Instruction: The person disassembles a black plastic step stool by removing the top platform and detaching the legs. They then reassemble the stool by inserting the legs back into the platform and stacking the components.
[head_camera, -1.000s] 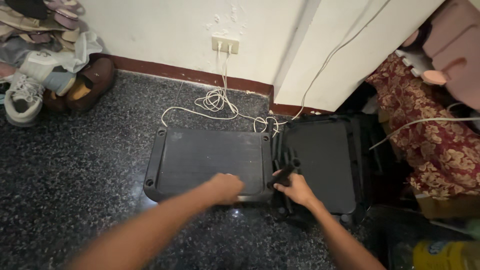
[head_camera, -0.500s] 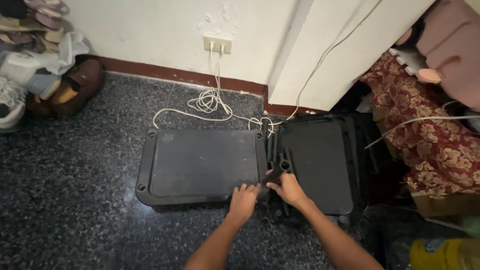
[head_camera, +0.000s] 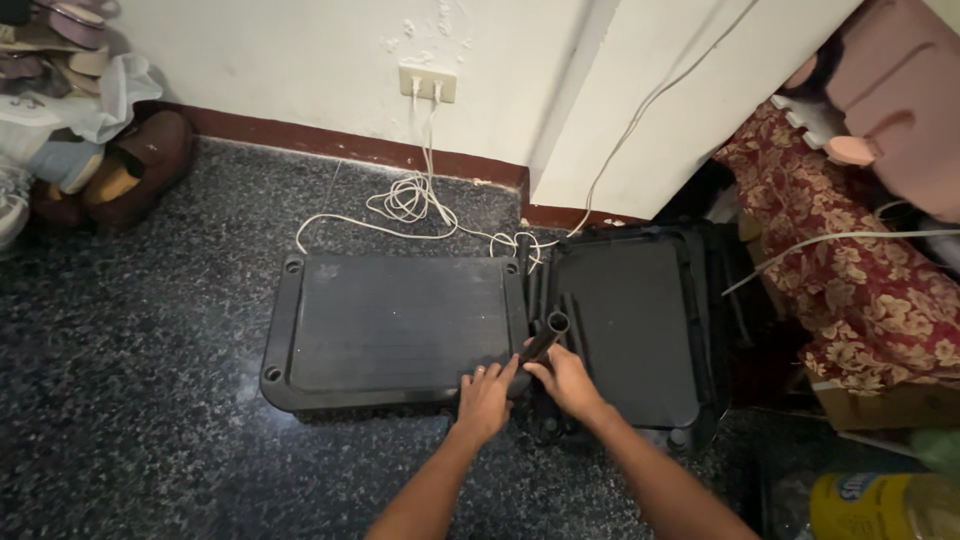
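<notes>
Fingers of the right hand (head_camera: 565, 380) are wrapping around a black tube (head_camera: 545, 337), which is angling up and away from the palm between two black panels. Just left of it, the left hand (head_camera: 487, 400) is resting, fingers spread, on the near edge of the left panel (head_camera: 390, 325), gripping nothing. Beyond both hands, white cables (head_camera: 420, 205) are lying coiled on the speckled floor (head_camera: 130, 330) below a wall socket (head_camera: 427, 82), with shoes (head_camera: 135, 170) lying far left.
</notes>
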